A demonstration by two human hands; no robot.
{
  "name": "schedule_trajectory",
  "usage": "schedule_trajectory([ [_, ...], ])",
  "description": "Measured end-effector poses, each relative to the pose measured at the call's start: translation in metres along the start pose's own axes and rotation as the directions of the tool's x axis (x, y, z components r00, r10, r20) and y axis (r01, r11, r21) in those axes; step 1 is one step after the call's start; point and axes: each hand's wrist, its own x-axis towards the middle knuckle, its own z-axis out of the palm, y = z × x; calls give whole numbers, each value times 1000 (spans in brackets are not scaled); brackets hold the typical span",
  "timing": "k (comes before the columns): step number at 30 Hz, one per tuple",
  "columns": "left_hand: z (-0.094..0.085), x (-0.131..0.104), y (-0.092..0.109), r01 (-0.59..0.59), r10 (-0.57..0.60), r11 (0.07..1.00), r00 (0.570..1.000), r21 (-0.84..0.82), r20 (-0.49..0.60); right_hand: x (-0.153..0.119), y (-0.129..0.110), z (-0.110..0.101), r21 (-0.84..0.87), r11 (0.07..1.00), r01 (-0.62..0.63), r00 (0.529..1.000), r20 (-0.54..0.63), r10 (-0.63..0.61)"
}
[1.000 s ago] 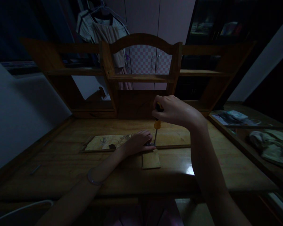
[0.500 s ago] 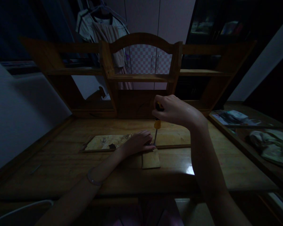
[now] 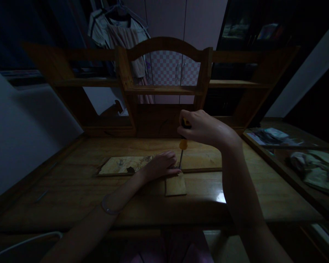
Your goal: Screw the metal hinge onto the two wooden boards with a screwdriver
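My right hand point(image 3: 199, 128) is wrapped around the yellow-and-black handle of a screwdriver point(image 3: 183, 144), held nearly upright. Its metal shaft runs down to the joint between a long wooden board point(image 3: 203, 162) and a short wooden piece point(image 3: 176, 185). Close beside the tip, my left hand point(image 3: 161, 165) lies over the long board, fingers bent and thumb stretched toward the shaft. A small shiny metal bit shows by its thumb and fingers; what they pinch is mostly hidden. The board's left part has a rough, stained surface with a dark hole.
Both boards lie on a wooden desk point(image 3: 79, 204). Behind them rises a wooden shelf unit point(image 3: 164, 89) with an arched top. A thin strip point(image 3: 41, 196) lies on the desk at left. To the right, a side shelf holds crumpled cloth point(image 3: 318, 170) and a plastic bag point(image 3: 274, 134).
Hardly anything differs. The view has shifted slightly, and both hands and the screwdriver keep almost the same place.
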Motion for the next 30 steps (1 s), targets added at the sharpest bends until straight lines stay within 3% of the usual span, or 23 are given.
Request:
schedule_trajectory([
  [30,-7,-1,-1,30,-30,998,1000,52,0,2,0,2,-22,999,-25,1000,-12,25],
])
